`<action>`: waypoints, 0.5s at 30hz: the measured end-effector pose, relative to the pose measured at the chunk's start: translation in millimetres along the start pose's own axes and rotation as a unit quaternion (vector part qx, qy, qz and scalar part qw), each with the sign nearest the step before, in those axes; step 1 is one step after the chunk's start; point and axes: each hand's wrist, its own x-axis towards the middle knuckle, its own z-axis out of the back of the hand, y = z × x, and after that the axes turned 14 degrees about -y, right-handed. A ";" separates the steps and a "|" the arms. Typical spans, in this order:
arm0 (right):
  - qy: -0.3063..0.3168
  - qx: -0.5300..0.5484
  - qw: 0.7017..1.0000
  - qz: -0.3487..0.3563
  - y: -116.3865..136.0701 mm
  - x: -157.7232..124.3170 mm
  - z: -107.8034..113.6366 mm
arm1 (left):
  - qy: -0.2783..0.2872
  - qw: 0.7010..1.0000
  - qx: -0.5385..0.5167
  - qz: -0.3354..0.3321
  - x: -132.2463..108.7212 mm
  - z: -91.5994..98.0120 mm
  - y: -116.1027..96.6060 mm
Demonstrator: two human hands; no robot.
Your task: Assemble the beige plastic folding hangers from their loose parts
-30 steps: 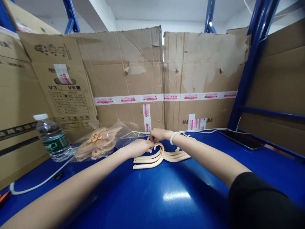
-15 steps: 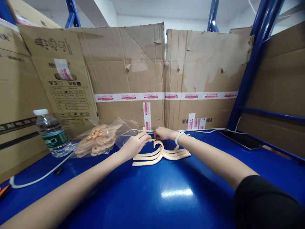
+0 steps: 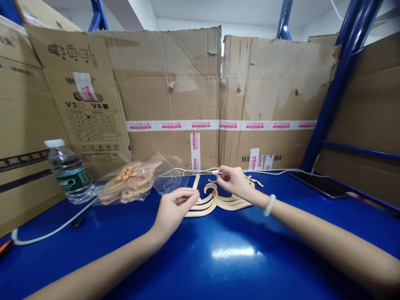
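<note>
Beige hanger parts (image 3: 226,205) lie nested near the back edge of the blue desk (image 3: 187,258). The left hand (image 3: 173,209) pinches a beige strip (image 3: 196,182) between its fingers; the right hand (image 3: 233,181) grips a small pale piece (image 3: 215,172), possibly a hook, partly hidden.

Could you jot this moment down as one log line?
Left hand: pinches beige strip; Right hand: pinches small beige piece; Near: beige hangers on blue table; Rest: bagged pieces, bottle
</note>
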 end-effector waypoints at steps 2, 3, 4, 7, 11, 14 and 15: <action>-0.012 0.070 0.997 -0.032 9.8 -20.8 7.0 | 0.000 0.999 -0.017 0.042 -3.0 -1.6 1.4; -0.012 0.099 0.994 -0.045 14.5 -29.9 8.8 | 0.001 0.998 -0.023 0.062 -5.0 -2.0 1.8; -0.008 0.130 0.990 -0.058 19.1 -37.5 9.8 | 0.004 0.996 -0.026 0.080 -7.4 -2.2 2.0; 0.017 0.290 0.944 -0.154 31.1 -50.1 10.9 | 0.006 0.990 -0.050 0.132 -15.9 -1.7 1.5; 0.037 0.490 0.819 -0.297 42.3 -50.9 15.6 | -0.012 0.974 -0.121 0.190 -24.9 -2.0 0.0; 0.048 0.534 0.775 -0.333 46.4 -52.0 18.7 | 0.008 0.964 -0.150 0.220 -27.5 -3.1 -0.1; 0.053 0.533 0.773 -0.340 47.1 -53.5 18.6 | 0.023 0.963 -0.147 0.225 -28.0 -3.4 0.1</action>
